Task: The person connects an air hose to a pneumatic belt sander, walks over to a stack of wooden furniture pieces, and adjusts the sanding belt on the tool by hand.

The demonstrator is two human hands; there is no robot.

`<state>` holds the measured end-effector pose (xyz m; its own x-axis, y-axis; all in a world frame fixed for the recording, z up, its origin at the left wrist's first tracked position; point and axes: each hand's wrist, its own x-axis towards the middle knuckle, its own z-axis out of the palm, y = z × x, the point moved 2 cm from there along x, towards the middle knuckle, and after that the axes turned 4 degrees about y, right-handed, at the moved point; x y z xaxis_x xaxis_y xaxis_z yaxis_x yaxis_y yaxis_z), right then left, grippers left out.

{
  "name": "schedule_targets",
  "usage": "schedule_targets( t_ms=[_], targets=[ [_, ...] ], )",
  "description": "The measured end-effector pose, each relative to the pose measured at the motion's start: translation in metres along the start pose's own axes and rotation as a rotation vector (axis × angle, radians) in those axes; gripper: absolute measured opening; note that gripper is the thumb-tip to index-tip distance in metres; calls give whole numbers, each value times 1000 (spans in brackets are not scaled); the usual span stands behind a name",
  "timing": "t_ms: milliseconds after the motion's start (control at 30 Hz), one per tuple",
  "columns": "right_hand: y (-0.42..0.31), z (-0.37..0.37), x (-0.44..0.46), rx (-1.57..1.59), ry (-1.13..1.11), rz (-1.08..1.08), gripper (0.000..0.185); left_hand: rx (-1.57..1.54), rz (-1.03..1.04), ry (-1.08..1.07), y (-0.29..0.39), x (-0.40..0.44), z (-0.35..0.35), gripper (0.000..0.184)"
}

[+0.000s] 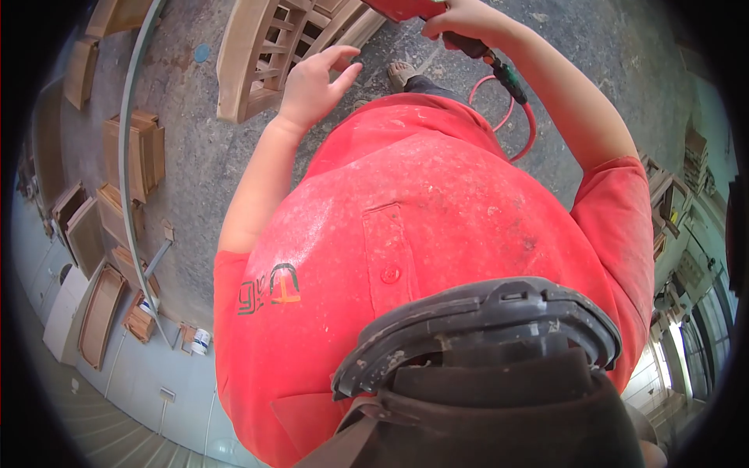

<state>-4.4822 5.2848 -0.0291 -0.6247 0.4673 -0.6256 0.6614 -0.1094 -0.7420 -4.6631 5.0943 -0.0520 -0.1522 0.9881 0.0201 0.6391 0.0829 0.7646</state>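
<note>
My right hand is closed around the dark grip of a red air nail gun, whose front end is cut off by the top edge. From the grip's back end, a coupling leads to a red air hose. My left hand is raised in front of my belly, thumb and forefinger curved and apart, with nothing clearly seen in it. Just beyond it stands a stack of slatted wooden frames; whether the hand touches them I cannot tell.
Stacked wooden panels stand on the grey floor to the left. A long metal bar or pipe crosses that side. A white bucket is lower left. Shelving or racks line the right. A dark face mask fills the lower view.
</note>
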Motion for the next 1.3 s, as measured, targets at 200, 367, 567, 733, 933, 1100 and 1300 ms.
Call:
schedule_targets(
  t_ms=[200,367,567,733,933,1100,1300],
  targets=[
    [-15,-4,-2,341,-22,-104,28,-203,-66,-122,40,25,18,19],
    [-21,-11,4,352,137,-72,25,-687,-370,-281,87,39,60,26],
    [-22,-7,9,271,262,-96,20,-639,-419,-131,98,55,85,37],
    [-13,-4,16,265,317,-57,21,-529,-360,-18,96,54,98,36],
    [-15,-3,16,229,354,-40,21,-367,-255,99,101,55,105,37],
    [-8,1,26,219,373,-55,19,-485,-367,54,91,58,117,36],
    [-11,1,29,89,345,-46,15,-1022,-740,-80,103,56,112,30]
  ],
)
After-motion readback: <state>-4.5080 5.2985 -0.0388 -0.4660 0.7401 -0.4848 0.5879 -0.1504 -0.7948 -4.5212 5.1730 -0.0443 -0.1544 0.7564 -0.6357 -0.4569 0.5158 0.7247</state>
